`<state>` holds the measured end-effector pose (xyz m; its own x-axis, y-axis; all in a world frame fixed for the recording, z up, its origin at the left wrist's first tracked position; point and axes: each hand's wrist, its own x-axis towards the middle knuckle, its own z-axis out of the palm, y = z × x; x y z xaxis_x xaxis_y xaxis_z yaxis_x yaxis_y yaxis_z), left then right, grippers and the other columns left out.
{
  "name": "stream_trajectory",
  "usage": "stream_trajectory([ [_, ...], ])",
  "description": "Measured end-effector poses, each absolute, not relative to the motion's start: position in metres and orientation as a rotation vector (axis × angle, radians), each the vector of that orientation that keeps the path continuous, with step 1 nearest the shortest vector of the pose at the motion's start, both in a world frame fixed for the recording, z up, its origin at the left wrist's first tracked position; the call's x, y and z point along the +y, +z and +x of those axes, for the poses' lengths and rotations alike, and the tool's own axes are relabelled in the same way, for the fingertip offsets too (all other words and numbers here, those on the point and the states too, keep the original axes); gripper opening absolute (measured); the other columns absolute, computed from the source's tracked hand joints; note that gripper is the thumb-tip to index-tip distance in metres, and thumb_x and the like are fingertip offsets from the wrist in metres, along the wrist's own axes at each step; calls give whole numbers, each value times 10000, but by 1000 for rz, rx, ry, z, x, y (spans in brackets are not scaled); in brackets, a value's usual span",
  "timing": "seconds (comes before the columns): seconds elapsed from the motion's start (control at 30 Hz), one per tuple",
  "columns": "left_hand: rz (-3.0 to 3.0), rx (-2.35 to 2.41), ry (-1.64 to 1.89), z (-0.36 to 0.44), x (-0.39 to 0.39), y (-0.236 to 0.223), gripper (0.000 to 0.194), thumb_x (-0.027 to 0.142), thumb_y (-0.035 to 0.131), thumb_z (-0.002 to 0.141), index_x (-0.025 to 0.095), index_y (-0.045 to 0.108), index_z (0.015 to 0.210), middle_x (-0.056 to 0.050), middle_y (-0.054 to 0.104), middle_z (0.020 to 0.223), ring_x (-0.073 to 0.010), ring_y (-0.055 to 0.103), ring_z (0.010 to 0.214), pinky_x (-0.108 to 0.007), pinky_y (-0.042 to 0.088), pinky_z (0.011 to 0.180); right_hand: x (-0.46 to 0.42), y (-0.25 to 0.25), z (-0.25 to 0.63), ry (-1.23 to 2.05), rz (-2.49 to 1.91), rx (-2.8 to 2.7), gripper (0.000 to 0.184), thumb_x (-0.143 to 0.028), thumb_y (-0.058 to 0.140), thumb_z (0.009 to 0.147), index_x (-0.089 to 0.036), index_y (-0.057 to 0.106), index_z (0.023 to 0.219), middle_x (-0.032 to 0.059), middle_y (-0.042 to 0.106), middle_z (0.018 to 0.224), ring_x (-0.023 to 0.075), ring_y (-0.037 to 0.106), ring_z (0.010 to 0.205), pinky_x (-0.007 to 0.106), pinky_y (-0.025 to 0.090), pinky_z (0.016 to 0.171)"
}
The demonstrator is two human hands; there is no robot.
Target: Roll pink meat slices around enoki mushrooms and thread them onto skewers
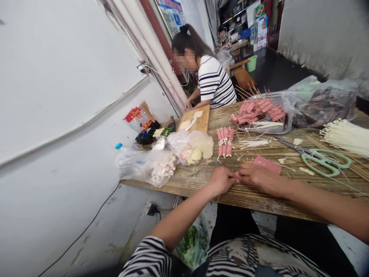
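**Hands meeting over a pink strip at the counter's near edge**

Left hand (220, 180) and right hand (256, 176) lay curled, fingertips pinching a small pink piece (236, 175) between them on the slatted bamboo counter (259, 198). A pink meat slice (267, 164) lay just beyond. Green scissors (323, 158) rested right. Pale wall at left. A person in a striped shirt (215, 81) worked at a cutting board (196, 120).

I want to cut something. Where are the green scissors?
The green scissors lie on the table's right side, just right of the pink slice, near the white mushrooms.
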<state>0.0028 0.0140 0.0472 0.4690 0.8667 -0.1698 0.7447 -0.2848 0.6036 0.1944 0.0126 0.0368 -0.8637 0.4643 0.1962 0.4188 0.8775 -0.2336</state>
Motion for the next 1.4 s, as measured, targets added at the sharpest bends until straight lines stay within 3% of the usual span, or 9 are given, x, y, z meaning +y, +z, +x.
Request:
stream_trajectory([
  [0.27,1887,1424,382,0,6,44,138,296,698,788,215,779,864,-23,766,874,-172,684,782,-246,501,716,36,34,185,635,-658,-2744,445,-325,349,968,-157,673,713,76,616,754,144,455,678,281,295,610],
  [0.4,2202,1443,574,3,-10,36,142,279,664,835,208,767,903,-41,762,857,-174,659,743,-303,492,747,43,34,184,664,-643,-2787,388,-307,444,926,-156,666,646,62,610,697,129,444,626,262,295,586],
  [0.6,2725,1453,684,6,-27,22,166,271,594,887,175,725,922,-58,732,889,-201,580,798,-339,453,722,48,41,185,743,-758,-2834,244,-273,545,849,-161,694,692,62,636,722,144,519,682,242,336,616],
  [0.8,2785,1348,629,6,-19,21,256,251,482,950,160,703,859,-59,721,856,-177,561,768,-324,429,721,43,46,189,784,-839,-2795,236,-273,533,869,-163,710,759,66,650,752,155,546,718,246,360,646],
  [1.03,2629,1315,645,6,-10,26,315,281,497,942,170,732,765,-55,725,784,-164,560,703,-303,425,695,24,35,195,318,-738,-2760,384,-273,354,975,-154,680,811,86,635,821,185,481,788,305,325,692],
  [1.2,2592,1326,617,6,-11,29,264,282,525,929,180,738,810,-42,731,807,-162,575,707,-307,437,703,33,32,191,516,-758,-2760,427,-309,364,964,-154,675,716,77,615,763,157,477,707,277,320,635],
  [1.4,2775,1450,695,6,-24,16,204,257,507,937,168,690,938,-52,723,898,-198,575,795,-343,437,704,48,41,187,655,-883,-2795,256,-273,536,865,-155,711,720,70,647,747,152,530,709,251,340,641],
])
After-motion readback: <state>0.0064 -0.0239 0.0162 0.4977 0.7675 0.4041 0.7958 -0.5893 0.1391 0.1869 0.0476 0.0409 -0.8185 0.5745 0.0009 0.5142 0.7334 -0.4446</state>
